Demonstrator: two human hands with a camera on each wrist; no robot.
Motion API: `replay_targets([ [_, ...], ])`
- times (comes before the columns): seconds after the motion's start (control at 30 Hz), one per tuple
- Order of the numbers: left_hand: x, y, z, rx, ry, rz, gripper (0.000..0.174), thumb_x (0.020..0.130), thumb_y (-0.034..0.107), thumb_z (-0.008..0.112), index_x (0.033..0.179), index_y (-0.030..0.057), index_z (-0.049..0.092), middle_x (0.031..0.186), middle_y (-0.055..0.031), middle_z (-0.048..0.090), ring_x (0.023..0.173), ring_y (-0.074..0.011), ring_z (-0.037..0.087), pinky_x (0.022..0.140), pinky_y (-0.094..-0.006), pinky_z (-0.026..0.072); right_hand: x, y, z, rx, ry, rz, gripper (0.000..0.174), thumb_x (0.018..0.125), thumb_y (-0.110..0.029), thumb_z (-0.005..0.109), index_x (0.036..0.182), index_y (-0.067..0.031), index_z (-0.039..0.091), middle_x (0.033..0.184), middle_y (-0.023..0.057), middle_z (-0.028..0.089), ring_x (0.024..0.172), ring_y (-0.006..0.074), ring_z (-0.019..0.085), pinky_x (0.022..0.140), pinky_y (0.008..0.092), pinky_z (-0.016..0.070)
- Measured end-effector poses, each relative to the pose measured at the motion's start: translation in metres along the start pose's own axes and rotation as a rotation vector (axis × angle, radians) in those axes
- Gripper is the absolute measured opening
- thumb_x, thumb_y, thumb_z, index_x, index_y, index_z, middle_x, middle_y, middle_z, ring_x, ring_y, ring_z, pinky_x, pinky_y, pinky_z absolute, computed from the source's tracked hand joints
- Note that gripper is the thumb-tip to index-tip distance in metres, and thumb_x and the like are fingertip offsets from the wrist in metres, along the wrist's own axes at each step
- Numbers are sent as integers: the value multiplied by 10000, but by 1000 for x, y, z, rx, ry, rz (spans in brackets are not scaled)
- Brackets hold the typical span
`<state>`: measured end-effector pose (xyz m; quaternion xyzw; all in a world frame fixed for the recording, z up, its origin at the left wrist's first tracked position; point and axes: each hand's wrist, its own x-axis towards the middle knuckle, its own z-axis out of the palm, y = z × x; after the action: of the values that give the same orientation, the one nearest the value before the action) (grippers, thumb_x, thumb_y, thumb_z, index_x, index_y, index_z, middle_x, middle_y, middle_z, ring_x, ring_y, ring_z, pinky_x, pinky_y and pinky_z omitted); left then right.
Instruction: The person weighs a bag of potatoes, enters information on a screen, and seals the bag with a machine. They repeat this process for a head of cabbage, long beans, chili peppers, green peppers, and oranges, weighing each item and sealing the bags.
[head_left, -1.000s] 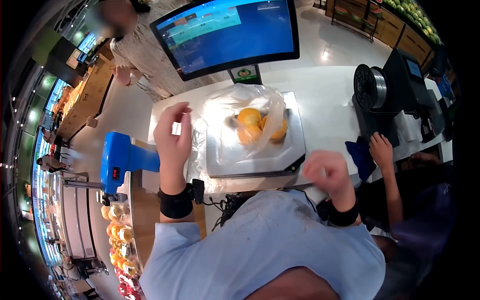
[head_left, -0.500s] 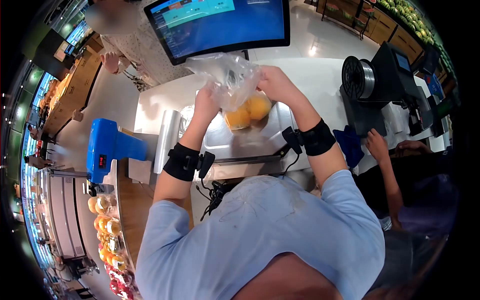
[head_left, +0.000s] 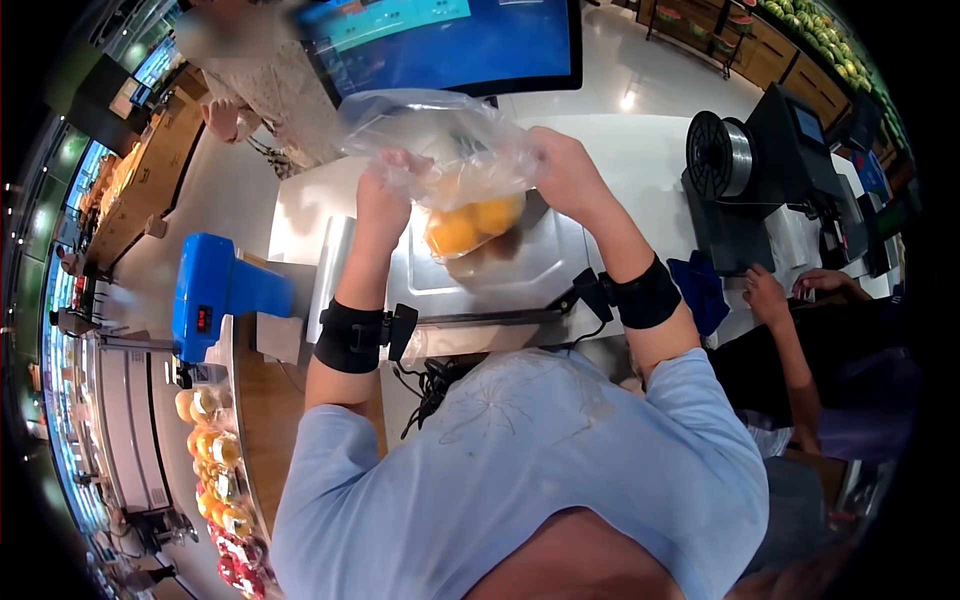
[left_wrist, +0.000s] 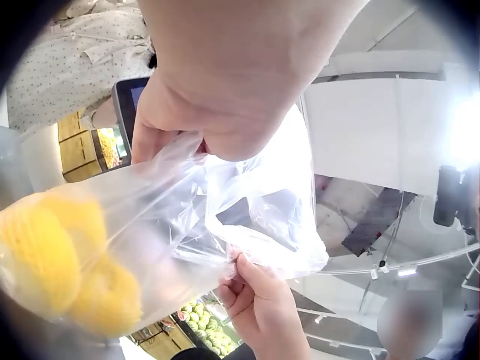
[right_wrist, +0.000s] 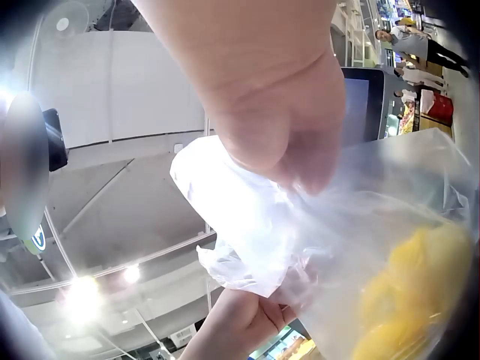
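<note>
A clear plastic bag point(head_left: 440, 125) is stretched between two hands above the metal scale plate point(head_left: 550, 250). The left hand point(head_left: 385, 200) pinches its left side and the right hand point(head_left: 565, 170) its right side. Yellow-orange round fruit point(head_left: 470, 228) sits in the low part of the bag, over the plate; whether it touches the plate, I cannot tell. In the left wrist view the left hand point(left_wrist: 217, 82) has fingertips curled on the film, with the fruit point(left_wrist: 45, 255) at lower left. The right wrist view has the right hand point(right_wrist: 285, 112) gripping the film beside the fruit point(right_wrist: 412, 292).
Behind the scale stands a monitor point(head_left: 450, 50), with a person point(head_left: 260, 90) beyond it. A blue device point(head_left: 215, 300) is at left, beside packed fruit. At right are a black machine with a spool point(head_left: 720, 157), a dark blue cloth point(head_left: 700, 290) and another person's hands point(head_left: 768, 298).
Both hands, apart from the bag a second ago, came in and took hold of it. Since half a second ago they have moved farther apart, and the bag and fruit have shifted slightly left.
</note>
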<state>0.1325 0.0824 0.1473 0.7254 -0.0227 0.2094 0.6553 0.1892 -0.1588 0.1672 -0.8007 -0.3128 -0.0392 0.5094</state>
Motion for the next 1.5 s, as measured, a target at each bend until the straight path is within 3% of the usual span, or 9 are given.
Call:
replay_targets([
  [0.17,-13,-26,2,132,-35,-58,178,961,198,516,924,29,557,876,-99,664,768,-161,612,712,-297,488,-19,20,7,28,-43,-105,179,846,-102,556,967,3,637,852,158,608,785,319,575,734,359,465],
  [0.33,-17,-21,-4,418,-101,39,310,920,285,588,1016,-10,571,919,-131,654,858,-241,626,773,-349,486,-32,37,15,10,-51,-83,249,822,-85,633,1063,-23,641,843,84,624,740,197,581,696,307,486],
  [0.4,-15,-22,-9,410,-243,-118,388,925,294,598,1123,-34,537,1080,-154,634,1020,-228,605,856,-330,486,-33,27,6,39,-141,41,308,807,-66,649,1112,-34,621,856,64,621,742,168,582,688,288,488],
  [0.43,-17,-16,-12,487,-261,-48,587,827,309,717,1248,-28,487,1225,-192,577,1142,-286,559,952,-356,447,-35,22,0,65,-224,188,375,793,-47,665,1162,-44,602,869,44,618,745,139,583,679,270,490],
  [0.57,-21,22,-43,680,-374,-72,902,736,321,784,1443,21,309,1438,-211,393,1355,-332,347,1082,-428,319,-47,17,-22,59,-172,85,448,765,-91,704,1190,-39,575,860,47,595,715,96,542,656,239,471],
  [0.63,-19,22,-77,706,-347,-128,862,759,320,763,1438,24,323,1437,-201,399,1354,-324,350,1079,-424,324,-58,26,-38,120,10,109,432,795,-99,692,1202,-30,565,867,26,593,686,96,545,648,247,469],
  [0.87,-14,7,-114,562,-112,-167,547,884,339,629,1331,57,486,1328,-180,515,1260,-298,470,1007,-391,398,-104,123,-54,225,110,386,288,861,-133,643,1116,-4,609,835,12,595,673,90,557,635,237,463],
  [1.2,-1,13,-86,658,21,45,339,899,242,597,1185,60,590,1182,-134,605,1103,-267,580,891,-365,457,-119,125,-51,291,124,461,223,875,-152,633,1034,3,643,757,1,593,659,83,552,620,226,457],
  [1.5,-1,15,-81,659,28,47,281,924,167,556,1171,40,599,1164,-104,625,1086,-230,594,918,-358,457,-133,135,-55,317,196,479,196,876,-145,625,1004,3,648,755,-6,602,642,71,542,605,216,454],
])
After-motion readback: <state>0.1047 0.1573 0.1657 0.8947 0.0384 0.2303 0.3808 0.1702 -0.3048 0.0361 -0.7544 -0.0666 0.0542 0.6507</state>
